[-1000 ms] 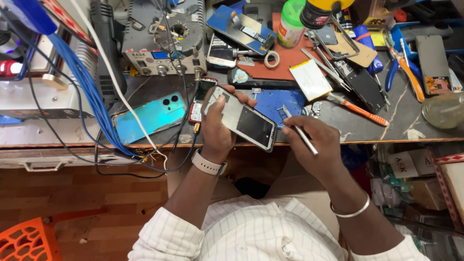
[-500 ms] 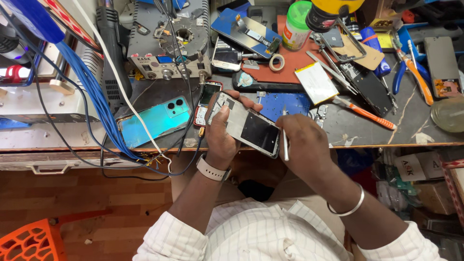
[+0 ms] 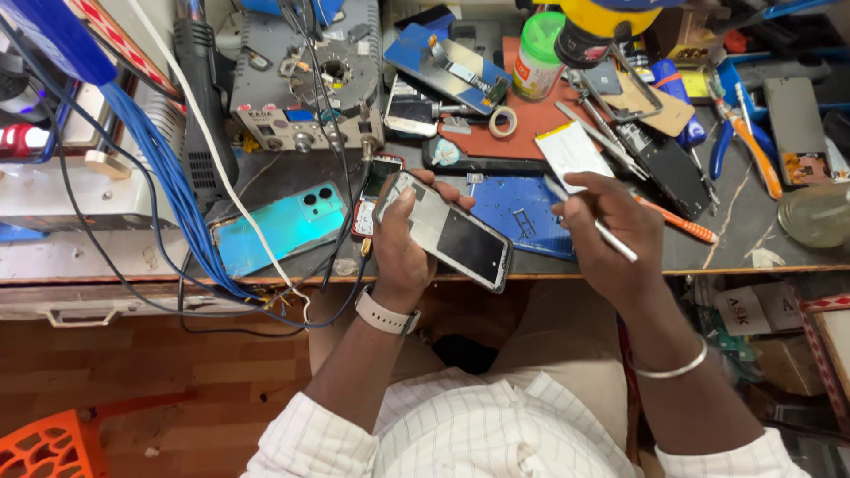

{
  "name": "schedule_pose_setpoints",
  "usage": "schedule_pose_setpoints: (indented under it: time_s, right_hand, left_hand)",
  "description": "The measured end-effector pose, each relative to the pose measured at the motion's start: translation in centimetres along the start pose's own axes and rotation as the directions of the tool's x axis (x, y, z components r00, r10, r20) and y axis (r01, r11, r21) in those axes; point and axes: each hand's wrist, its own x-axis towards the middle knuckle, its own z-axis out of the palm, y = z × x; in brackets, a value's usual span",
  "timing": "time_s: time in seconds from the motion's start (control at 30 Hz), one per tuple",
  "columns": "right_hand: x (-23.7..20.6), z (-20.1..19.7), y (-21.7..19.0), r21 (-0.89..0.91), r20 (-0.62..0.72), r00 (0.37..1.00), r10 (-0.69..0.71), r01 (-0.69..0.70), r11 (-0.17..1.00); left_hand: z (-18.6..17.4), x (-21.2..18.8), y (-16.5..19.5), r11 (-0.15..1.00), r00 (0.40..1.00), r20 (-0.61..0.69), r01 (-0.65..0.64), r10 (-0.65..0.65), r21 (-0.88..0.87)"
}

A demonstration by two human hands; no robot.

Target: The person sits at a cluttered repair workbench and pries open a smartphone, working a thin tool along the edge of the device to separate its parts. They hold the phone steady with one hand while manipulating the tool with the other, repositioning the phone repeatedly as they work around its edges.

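My left hand (image 3: pixel 403 243) grips the opened phone (image 3: pixel 447 230) over the bench edge, thumb across its top, and my right hand (image 3: pixel 611 235) pinches a slim white tool (image 3: pixel 611 237) just beside it, tip clear of the phone. I hold the phone out past the edge, so a loose grip could drop it to the floor, and a slip of the tool might scratch the exposed insides. The bench (image 3: pixel 735 230) is dark and crowded: a teal phone back (image 3: pixel 279 228), a blue mat (image 3: pixel 522 212), pliers (image 3: pixel 739 133) and trailing cables (image 3: pixel 168 195). Below is a wooden floor (image 3: pixel 159 381).
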Motion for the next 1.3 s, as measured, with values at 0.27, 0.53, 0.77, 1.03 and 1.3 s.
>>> schedule_pose_setpoints:
  time_s: [0.27,0.53,0.77,1.03,1.3]
  right_hand:
    - [-6.6,0.7,1.4,-0.048,-0.045,0.996,-0.083,0.081,0.996]
    - [-6.5,1.1,1.4,-0.07,-0.016,0.988,-0.156,0.155,0.985]
    - [-6.5,1.4,1.3,-0.072,-0.028,0.984,-0.175,0.173,0.982]
    - [-6.6,1.8,1.2,-0.073,-0.059,0.968,-0.244,0.239,0.968]
    - [-7.5,1.3,2.3,-0.289,-0.022,0.976,-0.217,0.202,0.936]
  left_hand:
    - [-0.2,0.3,-0.1,0.998,0.999,-0.015,0.039,-0.038,0.042]
    - [-0.1,0.2,0.0,0.998,0.999,-0.012,0.053,-0.053,0.043]
    - [-0.2,0.2,-0.1,0.997,0.999,-0.006,0.048,-0.048,0.062]
    - [0.3,0.2,0.2,0.997,0.999,-0.016,0.041,-0.04,0.069]
    - [-2.0,1.0,-1.7,0.997,0.983,0.172,-0.073,0.066,0.034]
